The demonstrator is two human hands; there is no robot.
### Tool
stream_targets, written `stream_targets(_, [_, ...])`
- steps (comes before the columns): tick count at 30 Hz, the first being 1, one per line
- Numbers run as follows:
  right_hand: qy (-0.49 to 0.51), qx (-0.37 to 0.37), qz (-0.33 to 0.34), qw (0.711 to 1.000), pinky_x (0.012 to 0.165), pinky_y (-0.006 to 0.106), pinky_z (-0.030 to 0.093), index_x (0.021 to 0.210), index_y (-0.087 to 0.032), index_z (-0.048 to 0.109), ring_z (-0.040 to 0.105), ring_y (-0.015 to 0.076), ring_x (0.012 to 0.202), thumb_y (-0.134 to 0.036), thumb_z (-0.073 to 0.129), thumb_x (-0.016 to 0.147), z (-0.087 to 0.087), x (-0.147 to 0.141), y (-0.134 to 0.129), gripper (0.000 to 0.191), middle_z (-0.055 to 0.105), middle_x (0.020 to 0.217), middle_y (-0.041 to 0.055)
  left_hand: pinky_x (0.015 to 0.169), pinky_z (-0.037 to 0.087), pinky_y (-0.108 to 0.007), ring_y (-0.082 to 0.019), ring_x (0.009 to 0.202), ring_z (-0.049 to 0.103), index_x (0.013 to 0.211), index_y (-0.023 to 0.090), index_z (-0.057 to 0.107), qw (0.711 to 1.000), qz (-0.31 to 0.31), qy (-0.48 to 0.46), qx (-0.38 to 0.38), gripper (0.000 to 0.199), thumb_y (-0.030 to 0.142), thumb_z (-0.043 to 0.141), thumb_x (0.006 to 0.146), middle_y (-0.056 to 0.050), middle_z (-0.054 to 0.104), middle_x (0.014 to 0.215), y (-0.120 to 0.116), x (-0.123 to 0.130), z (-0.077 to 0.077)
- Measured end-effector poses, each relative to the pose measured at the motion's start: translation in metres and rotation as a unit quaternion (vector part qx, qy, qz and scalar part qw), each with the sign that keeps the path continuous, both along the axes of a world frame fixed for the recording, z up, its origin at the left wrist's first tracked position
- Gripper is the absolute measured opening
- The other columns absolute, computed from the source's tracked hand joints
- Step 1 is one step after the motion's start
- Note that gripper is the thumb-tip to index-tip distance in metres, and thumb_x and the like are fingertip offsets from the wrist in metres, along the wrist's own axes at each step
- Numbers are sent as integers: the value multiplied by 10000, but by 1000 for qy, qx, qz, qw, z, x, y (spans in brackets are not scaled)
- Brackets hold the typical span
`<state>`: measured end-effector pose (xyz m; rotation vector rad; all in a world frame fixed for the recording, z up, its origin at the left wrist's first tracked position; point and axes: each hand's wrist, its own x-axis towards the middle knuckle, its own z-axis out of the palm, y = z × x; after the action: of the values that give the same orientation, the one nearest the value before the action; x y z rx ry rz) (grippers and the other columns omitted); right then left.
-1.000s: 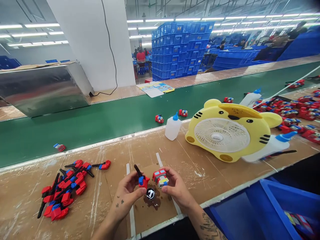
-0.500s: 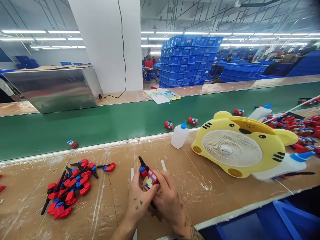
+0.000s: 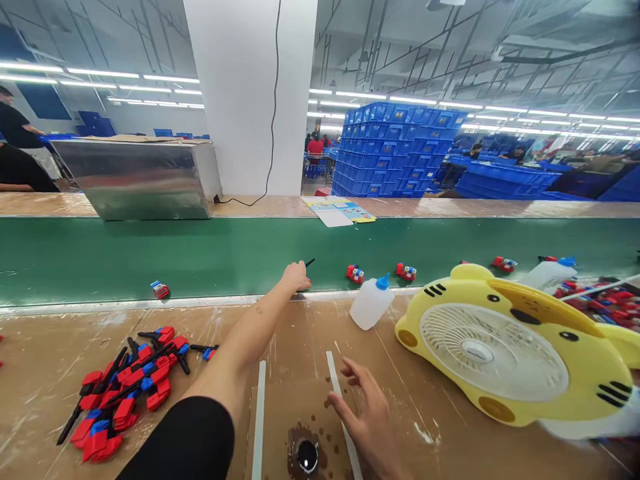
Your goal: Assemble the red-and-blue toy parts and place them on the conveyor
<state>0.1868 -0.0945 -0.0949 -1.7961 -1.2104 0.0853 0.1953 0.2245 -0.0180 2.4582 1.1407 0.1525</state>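
Stretched far forward, my left hand (image 3: 296,277) is closed around a small toy part at the near edge of the green belt (image 3: 250,247). A black tip sticks out past its fingers; the rest of the part is mostly hidden. My right hand (image 3: 367,413) hovers over the brown bench (image 3: 425,373), fingers apart and holding nothing. Left of it, a small round cup of dark liquid (image 3: 307,456) sits in a wet stain between two white strips. Red, blue and black toy parts (image 3: 125,393) lie piled on the left of the bench.
A white bottle with a blue nozzle (image 3: 373,303) stands beside a yellow animal-faced fan (image 3: 515,347) on the right. Small red toys (image 3: 406,271) rest along the belt. Behind are a metal box (image 3: 145,180), stacked blue crates (image 3: 390,150) and a person (image 3: 17,127) at far left.
My hands have parted. The left hand has moved forward to the belt with the toy part; the right has let go and opened. The view has shifted, and the cup now shows.
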Motion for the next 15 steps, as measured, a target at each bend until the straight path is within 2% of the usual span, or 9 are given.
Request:
stream_targets(4, [-8,0,1,1000,771,311,582,1156,-239,627,698,224,862,-417,677,851,-9,10,-6,358,718,957,50,906,534,-439,-238,1049,619,1147,127,614,994,14,107,-28,308,320,659,912,-104,620,1165,37,25,-6])
stream_targets(7, [-23,-12,35,999,757,291,575,1106,-243,647,705,219,847,-408,665,859,-1,16,2,298,722,925,39,910,535,-447,-239,1054,620,1147,132,618,988,22,145,-52,301,322,654,916,-100,624,1167,45,27,-14])
stream_targets(9, [-44,-8,76,996,740,280,567,1088,-247,645,703,213,836,-404,658,861,15,20,18,276,717,911,34,921,529,-454,-248,1079,611,1185,138,603,988,24,141,-61,337,330,656,913,-106,611,1203,45,23,-19])
stream_targets(11, [-59,4,116,992,733,276,554,1100,-247,632,694,205,822,-403,648,868,38,22,45,280,707,895,31,951,511,-475,-269,1132,586,1271,146,555,991,25,120,-61,435,358,660,906,-125,575,1274,44,16,-22])
stream_targets(13, [-61,15,148,987,734,282,536,1123,-244,617,677,195,802,-404,625,885,67,18,86,287,694,872,28,992,476,-509,-301,1209,535,1360,159,482,994,22,91,-50,549,419,646,905,-145,516,1358,43,1,-23])
stream_targets(15, [-50,19,183,982,746,293,515,1128,-236,608,656,187,794,-407,581,914,95,2,142,275,681,863,29,1026,437,-538,-321,1265,485,1389,169,451,997,6,65,-33,588,476,611,914,-151,472,1406,42,-29,-23])
